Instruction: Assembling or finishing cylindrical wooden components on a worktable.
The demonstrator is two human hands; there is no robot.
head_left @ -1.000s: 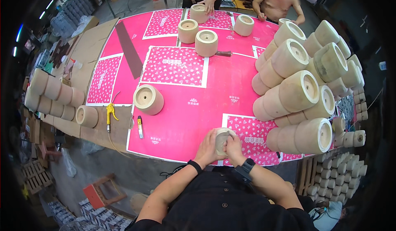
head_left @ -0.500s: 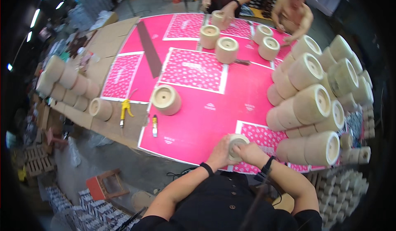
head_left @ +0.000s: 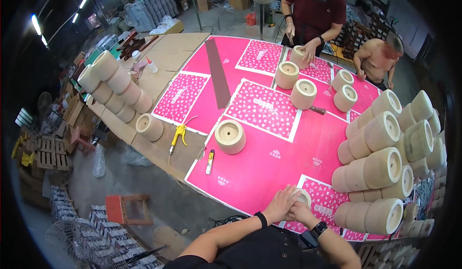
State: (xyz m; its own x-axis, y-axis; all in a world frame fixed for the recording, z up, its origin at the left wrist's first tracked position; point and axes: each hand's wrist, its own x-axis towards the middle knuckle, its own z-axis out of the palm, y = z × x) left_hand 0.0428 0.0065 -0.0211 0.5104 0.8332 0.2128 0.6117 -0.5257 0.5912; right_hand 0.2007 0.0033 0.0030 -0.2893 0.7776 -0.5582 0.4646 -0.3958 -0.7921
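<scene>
At the table's front edge, a pale wooden cylinder (head_left: pixel 304 198) with a hollowed end is between my two hands. My left hand (head_left: pixel 281 205) is closed round its left side, with the fingers reaching over the top. Against its near side my right hand (head_left: pixel 302 213) is curled, its fingertips largely hidden by the cylinder and my other hand. A similar wooden cylinder (head_left: pixel 230 137) with a central hole stands further left on the pink sheet. Close by lies a yellow-handled utility knife (head_left: pixel 210 162).
Stacked wooden cylinders (head_left: pixel 368 216) crowd the right side; another stack (head_left: pixel 113 79) stands at the left. A yellow air blow gun (head_left: pixel 178 137) lies on cardboard. Across the table, a co-worker (head_left: pixel 315 16) handles a cylinder (head_left: pixel 299 56); another person (head_left: pixel 378 60) sits at the far right.
The view has shifted, showing more of the far room. My left fingers have come up over the cylinder's top, and my right hand has moved from its top to its near side.
</scene>
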